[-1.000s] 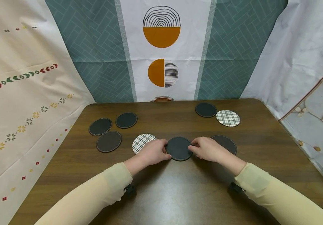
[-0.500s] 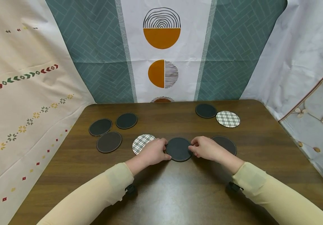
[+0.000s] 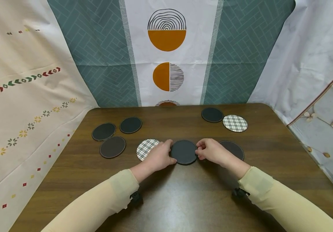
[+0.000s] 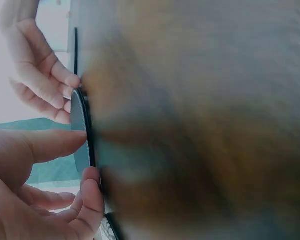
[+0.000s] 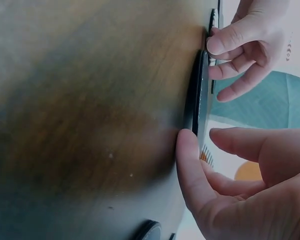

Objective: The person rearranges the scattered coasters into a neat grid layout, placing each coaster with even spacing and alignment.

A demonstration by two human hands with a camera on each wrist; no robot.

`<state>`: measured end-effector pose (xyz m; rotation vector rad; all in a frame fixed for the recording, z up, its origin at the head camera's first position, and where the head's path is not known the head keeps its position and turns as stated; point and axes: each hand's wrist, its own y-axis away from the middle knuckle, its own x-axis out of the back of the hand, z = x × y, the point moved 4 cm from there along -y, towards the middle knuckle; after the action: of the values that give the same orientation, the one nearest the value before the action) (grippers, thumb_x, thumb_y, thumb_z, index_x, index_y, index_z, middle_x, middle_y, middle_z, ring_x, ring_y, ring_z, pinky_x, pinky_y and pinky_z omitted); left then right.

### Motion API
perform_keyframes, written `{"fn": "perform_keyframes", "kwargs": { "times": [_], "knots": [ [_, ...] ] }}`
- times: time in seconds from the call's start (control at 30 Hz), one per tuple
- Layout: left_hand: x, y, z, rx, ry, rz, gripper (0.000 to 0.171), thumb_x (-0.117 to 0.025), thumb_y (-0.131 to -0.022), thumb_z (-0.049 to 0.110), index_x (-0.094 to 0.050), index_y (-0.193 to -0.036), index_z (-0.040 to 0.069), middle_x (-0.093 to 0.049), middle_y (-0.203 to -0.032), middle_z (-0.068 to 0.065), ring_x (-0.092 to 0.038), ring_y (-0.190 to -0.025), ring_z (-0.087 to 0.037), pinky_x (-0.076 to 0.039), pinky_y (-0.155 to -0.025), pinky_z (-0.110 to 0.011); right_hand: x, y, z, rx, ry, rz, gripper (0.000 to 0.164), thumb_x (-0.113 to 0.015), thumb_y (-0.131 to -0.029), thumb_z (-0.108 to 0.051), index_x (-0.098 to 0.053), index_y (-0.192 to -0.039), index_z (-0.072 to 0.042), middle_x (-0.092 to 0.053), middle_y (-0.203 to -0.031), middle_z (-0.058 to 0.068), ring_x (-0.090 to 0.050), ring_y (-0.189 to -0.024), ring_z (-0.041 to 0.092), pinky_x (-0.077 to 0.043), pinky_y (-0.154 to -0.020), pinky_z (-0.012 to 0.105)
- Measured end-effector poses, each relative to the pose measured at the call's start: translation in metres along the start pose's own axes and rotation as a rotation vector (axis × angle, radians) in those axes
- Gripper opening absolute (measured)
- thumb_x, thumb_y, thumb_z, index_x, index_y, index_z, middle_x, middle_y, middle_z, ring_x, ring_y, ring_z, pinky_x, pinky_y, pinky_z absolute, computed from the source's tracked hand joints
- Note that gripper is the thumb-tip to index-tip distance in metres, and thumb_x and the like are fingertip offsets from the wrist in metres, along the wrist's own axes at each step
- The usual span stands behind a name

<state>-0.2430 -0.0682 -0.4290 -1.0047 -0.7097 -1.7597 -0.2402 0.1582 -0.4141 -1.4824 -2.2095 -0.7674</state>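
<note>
A black round coaster point(image 3: 184, 152) with a stitched edge lies between my two hands at the middle of the wooden table. My left hand point(image 3: 160, 156) holds its left edge, thumb at the near side and fingers farther back. At the right edge, the curled fingers of my right hand point(image 3: 211, 151) touch the rim. Seen nearly edge-on in the right wrist view, the coaster point(image 5: 203, 95) meets one fingertip while another finger of that hand stands off from it. Partly under my left wrist lies a white checked coaster point(image 3: 146, 149); a dark brown coaster point(image 3: 232, 149) is partly behind my right hand.
Two black coasters point(image 3: 104, 131) point(image 3: 130, 125) and a dark brown coaster point(image 3: 112, 147) lie at the left. Toward the back right are another black coaster point(image 3: 212, 114) and a checked coaster point(image 3: 235, 123). Patterned cloths point(image 3: 105, 74) hang round the wooden table point(image 3: 166, 199).
The black coaster between my hands has shifted slightly away from me. My right fingers have drawn back a little to its rim; my left hand has barely moved.
</note>
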Motion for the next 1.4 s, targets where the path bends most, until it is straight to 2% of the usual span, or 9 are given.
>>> {"fn": "perform_keyframes", "kwargs": {
  "times": [0.03,0.13,0.23,0.27,0.37,0.57,0.93,1.17,1.4],
  "knots": [
    [-0.007,-0.007,-0.010,-0.014,0.006,0.015,0.081,-0.093,-0.090,0.025,-0.054,-0.155,-0.002,-0.070,-0.118,-0.014,-0.068,-0.107,-0.030,-0.058,-0.092,-0.045,0.000,-0.002,0.000,0.001,-0.004,0.002,0.035,-0.070,-0.107,-0.007,-0.063,-0.135,0.012,-0.069,-0.110,0.016,-0.078,-0.092,0.024,-0.063,-0.090,0.044],
    [-0.004,-0.015,-0.008,0.003,0.028,0.016,0.082,-0.093,-0.089,0.021,-0.053,-0.155,-0.005,-0.070,-0.118,-0.017,-0.067,-0.109,-0.033,-0.058,-0.093,-0.047,0.002,-0.008,-0.002,0.004,0.004,0.008,0.036,-0.070,-0.107,-0.005,-0.062,-0.136,0.014,-0.068,-0.112,0.018,-0.078,-0.093,0.026,-0.063,-0.091,0.044],
    [-0.014,-0.035,-0.023,-0.009,0.014,0.042,0.084,-0.094,-0.087,0.025,-0.055,-0.155,-0.003,-0.071,-0.121,-0.016,-0.067,-0.113,-0.034,-0.058,-0.093,-0.048,0.005,-0.016,-0.002,-0.004,0.014,0.018,0.037,-0.070,-0.106,-0.004,-0.062,-0.137,0.014,-0.068,-0.113,0.019,-0.079,-0.094,0.027,-0.063,-0.093,0.045],
    [-0.012,-0.038,-0.021,0.002,0.017,0.038,0.083,-0.095,-0.086,0.024,-0.056,-0.154,-0.004,-0.072,-0.123,-0.017,-0.067,-0.115,-0.035,-0.058,-0.094,-0.049,0.006,-0.018,-0.003,-0.007,0.027,0.023,0.037,-0.070,-0.106,-0.004,-0.062,-0.137,0.014,-0.068,-0.113,0.019,-0.079,-0.094,0.028,-0.063,-0.093,0.046],
    [-0.026,-0.061,-0.041,-0.011,-0.005,0.051,0.087,-0.096,-0.084,0.029,-0.056,-0.155,-0.001,-0.072,-0.131,-0.016,-0.067,-0.121,-0.033,-0.058,-0.099,-0.048,0.010,-0.027,-0.004,-0.010,0.068,0.031,0.038,-0.070,-0.106,-0.005,-0.062,-0.137,0.014,-0.069,-0.113,0.019,-0.079,-0.093,0.027,-0.062,-0.094,0.046],
    [-0.036,-0.089,-0.060,0.003,-0.011,0.028,0.090,-0.097,-0.082,0.035,-0.057,-0.156,0.002,-0.074,-0.128,-0.012,-0.070,-0.114,-0.028,-0.058,-0.096,-0.044,0.015,-0.043,-0.006,-0.010,0.174,0.058,0.041,-0.073,-0.105,-0.010,-0.065,-0.139,0.012,-0.073,-0.108,0.014,-0.076,-0.089,0.023,-0.059,-0.095,0.047],
    [-0.016,-0.086,-0.043,0.053,-0.037,-0.011,0.079,-0.094,-0.086,0.032,-0.062,-0.149,-0.003,-0.074,-0.131,-0.017,-0.070,-0.120,-0.034,-0.057,-0.100,-0.045,0.016,-0.059,-0.010,-0.027,0.287,0.064,0.041,-0.077,-0.103,-0.013,-0.068,-0.136,0.008,-0.073,-0.101,0.010,-0.076,-0.085,0.021,-0.057,-0.096,0.048],
    [-0.029,-0.107,-0.059,0.084,-0.038,-0.020,0.081,-0.094,-0.086,0.036,-0.062,-0.152,0.001,-0.070,-0.142,-0.018,-0.066,-0.129,-0.035,-0.054,-0.107,-0.048,0.018,-0.067,-0.012,-0.026,0.323,0.068,0.037,-0.077,-0.102,-0.013,-0.069,-0.131,0.008,-0.075,-0.095,0.010,-0.076,-0.084,0.021,-0.056,-0.097,0.048],
    [-0.034,-0.114,-0.064,0.076,-0.069,-0.019,0.079,-0.095,-0.085,0.041,-0.066,-0.148,0.004,-0.074,-0.135,-0.013,-0.069,-0.121,-0.030,-0.056,-0.102,-0.044,0.021,-0.067,-0.013,-0.017,0.350,0.057,0.034,-0.077,-0.102,-0.013,-0.069,-0.129,0.007,-0.075,-0.089,0.007,-0.074,-0.081,0.019,-0.055,-0.097,0.047]
  ]
}}
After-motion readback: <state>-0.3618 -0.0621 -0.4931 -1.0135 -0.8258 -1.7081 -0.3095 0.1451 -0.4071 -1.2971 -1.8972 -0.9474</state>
